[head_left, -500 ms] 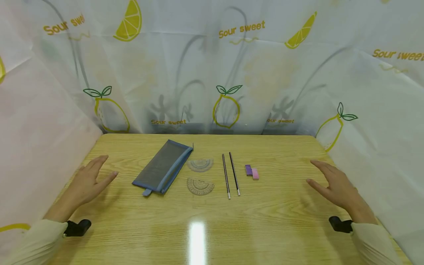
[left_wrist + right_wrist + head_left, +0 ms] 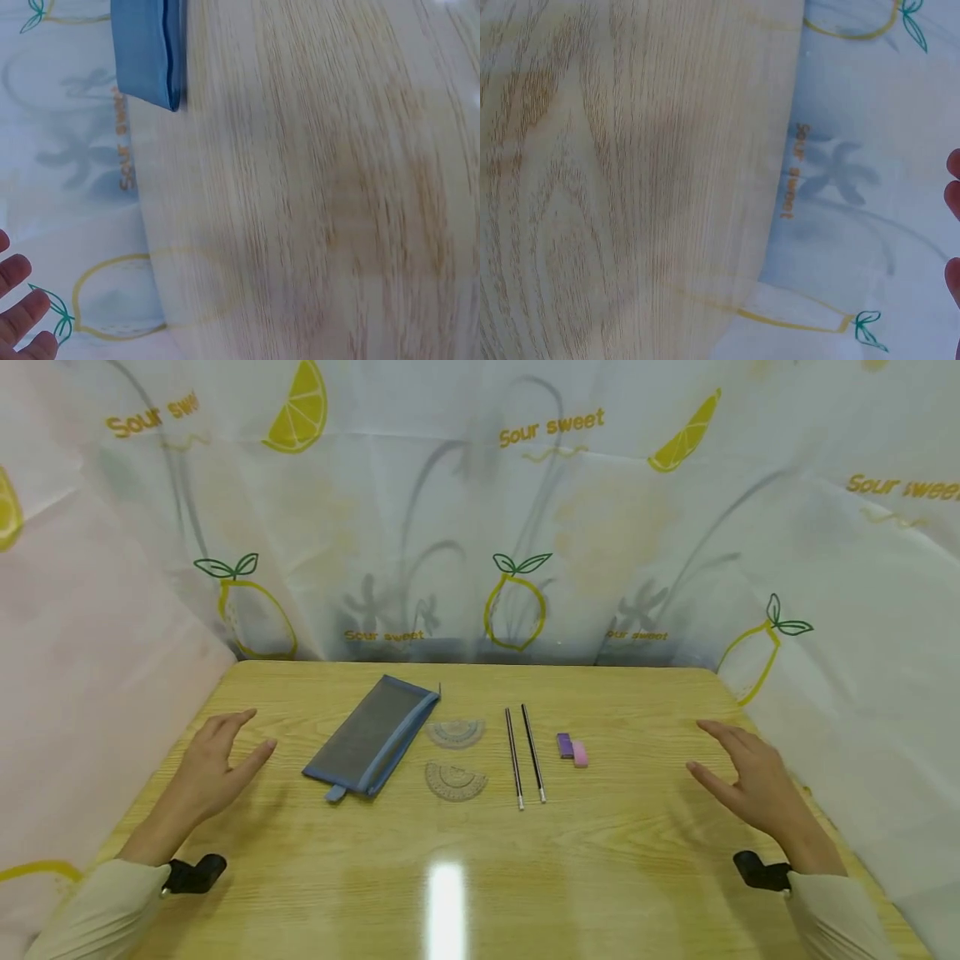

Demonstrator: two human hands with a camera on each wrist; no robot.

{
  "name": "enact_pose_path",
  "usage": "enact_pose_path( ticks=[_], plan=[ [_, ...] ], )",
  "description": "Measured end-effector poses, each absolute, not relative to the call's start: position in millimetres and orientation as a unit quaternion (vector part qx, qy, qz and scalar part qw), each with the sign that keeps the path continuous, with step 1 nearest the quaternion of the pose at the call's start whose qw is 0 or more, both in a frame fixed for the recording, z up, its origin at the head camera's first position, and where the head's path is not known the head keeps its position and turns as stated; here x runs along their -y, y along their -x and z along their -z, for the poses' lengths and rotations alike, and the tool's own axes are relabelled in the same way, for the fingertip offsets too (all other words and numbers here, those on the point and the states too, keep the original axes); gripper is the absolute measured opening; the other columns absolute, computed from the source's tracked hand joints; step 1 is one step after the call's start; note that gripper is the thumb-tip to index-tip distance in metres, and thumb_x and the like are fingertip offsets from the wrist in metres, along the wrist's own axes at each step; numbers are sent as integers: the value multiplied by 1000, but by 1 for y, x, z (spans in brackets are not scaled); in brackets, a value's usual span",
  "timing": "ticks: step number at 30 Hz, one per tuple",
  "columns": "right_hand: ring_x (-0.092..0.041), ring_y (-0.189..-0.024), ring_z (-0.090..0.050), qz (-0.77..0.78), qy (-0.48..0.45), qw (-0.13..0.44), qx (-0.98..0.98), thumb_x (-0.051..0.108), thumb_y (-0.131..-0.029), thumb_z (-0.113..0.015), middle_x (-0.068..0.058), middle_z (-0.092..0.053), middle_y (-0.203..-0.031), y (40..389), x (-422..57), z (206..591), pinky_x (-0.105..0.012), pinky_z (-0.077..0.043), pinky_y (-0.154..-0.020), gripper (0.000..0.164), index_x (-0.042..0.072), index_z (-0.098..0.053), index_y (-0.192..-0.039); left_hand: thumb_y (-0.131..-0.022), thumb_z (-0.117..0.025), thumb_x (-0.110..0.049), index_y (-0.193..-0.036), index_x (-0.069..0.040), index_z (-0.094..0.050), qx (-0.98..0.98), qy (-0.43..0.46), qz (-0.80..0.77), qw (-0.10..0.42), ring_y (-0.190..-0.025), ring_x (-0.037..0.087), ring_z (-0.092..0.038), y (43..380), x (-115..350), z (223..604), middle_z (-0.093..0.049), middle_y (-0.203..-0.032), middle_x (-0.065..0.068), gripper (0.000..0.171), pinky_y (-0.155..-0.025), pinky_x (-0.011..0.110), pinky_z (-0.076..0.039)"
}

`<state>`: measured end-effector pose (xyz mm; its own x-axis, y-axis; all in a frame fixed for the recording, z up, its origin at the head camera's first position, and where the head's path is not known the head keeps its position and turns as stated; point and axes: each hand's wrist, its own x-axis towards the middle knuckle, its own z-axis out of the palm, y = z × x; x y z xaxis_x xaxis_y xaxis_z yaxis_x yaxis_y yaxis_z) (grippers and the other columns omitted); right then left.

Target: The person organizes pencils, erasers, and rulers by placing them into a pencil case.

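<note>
Two pale sleeves enter at the bottom corners of the frame. Past them we see the left hand towards the left edge and the right hand towards the right, both relaxed, thumbs well parted from fingers, neither holding anything. Across the middle of the tabletop lie two dark pencils, white ends towards us. Right of them are a pink eraser and a purple eraser; left of them, a lower protractor and an upper protractor; then, left of centre, the blue-edged pouch, slanted. Behind hangs a lemon-print cloth.

We'd judge the pencils likeliest to stray — a brushing finger or cuff could roll them. The thin, flat protractors may resist being picked up, and dragging the pouch rightwards could shove the upper one, just beside its edge.

Only the head view gives us the whole layout. The left wrist view adds a close look at one pouch corner; the right wrist view shows fingertips, wood grain and cloth — none of the stationery.
</note>
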<state>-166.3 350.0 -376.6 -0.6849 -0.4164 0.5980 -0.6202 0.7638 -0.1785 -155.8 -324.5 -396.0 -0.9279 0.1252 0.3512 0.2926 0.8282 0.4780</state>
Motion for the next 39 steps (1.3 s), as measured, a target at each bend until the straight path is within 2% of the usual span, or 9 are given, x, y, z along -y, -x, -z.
enact_pose_path(
  ticks=[6,12,17,21,25,30,32,35,39],
  plan=[
    [-39,-105,-57,-191,-290,285,894,10,-74,-81,-22,-59,-123,164,-342,374,-53,-42,-81,66,-2,-55,-133,-99,-56,-24,-140,10,-38,929,116,288,200,-117,58,-35,153,316,395,-35,-134,36,57,-84,70,-30],
    [-40,-106,-56,-203,-287,299,887,12,-77,-79,-22,-59,-124,161,-329,370,-55,-41,-83,62,-1,-55,-133,-97,-58,-18,-139,8,-43,909,133,312,243,-116,57,-38,150,305,394,-39,-134,33,51,-83,70,-31],
    [-41,-110,-53,-219,-275,289,890,10,-79,-77,-20,-57,-126,159,-315,369,-60,-38,-86,61,2,-55,-134,-95,-60,-15,-136,7,-48,892,151,324,275,-115,55,-41,152,294,394,-43,-133,32,48,-82,69,-33],
    [-39,-112,-52,-225,-269,288,891,10,-79,-77,-17,-57,-126,159,-307,370,-58,-38,-87,61,4,-55,-135,-95,-61,-14,-135,6,-49,883,162,335,286,-116,54,-42,155,286,395,-44,-134,30,47,-83,70,-33],
    [-36,-113,-53,-228,-273,305,883,10,-79,-77,-15,-58,-126,160,-300,370,-50,-40,-89,60,5,-55,-135,-94,-62,-13,-136,4,-50,879,162,344,289,-119,52,-41,157,280,394,-45,-137,28,47,-86,70,-33],
    [-34,-112,-54,-246,-285,321,869,13,-82,-75,-13,-59,-125,163,-289,369,-27,-38,-95,56,5,-57,-133,-91,-64,-11,-138,2,-50,873,165,348,298,-122,49,-42,158,275,395,-48,-137,25,50,-88,68,-35],
    [-34,-111,-55,-255,-289,326,863,13,-82,-74,-12,-60,-124,164,-285,370,-21,-36,-95,53,3,-58,-131,-90,-65,-10,-138,1,-50,868,170,352,306,-122,47,-44,158,272,395,-50,-136,24,51,-89,67,-35],
    [-33,-108,-56,-263,-292,331,858,12,-82,-73,-13,-61,-120,166,-279,371,-25,-39,-91,49,0,-60,-128,-87,-66,-7,-138,-1,-52,859,178,358,319,-122,44,-45,159,268,395,-51,-136,21,53,-89,66,-36],
    [-32,-106,-56,-270,-290,325,859,10,-81,-73,-14,-62,-118,167,-271,374,-37,-42,-87,47,-2,-61,-125,-83,-68,-4,-136,-3,-54,852,190,361,329,-123,43,-46,160,262,396,-51,-137,19,55,-89,66,-36]
  ],
)
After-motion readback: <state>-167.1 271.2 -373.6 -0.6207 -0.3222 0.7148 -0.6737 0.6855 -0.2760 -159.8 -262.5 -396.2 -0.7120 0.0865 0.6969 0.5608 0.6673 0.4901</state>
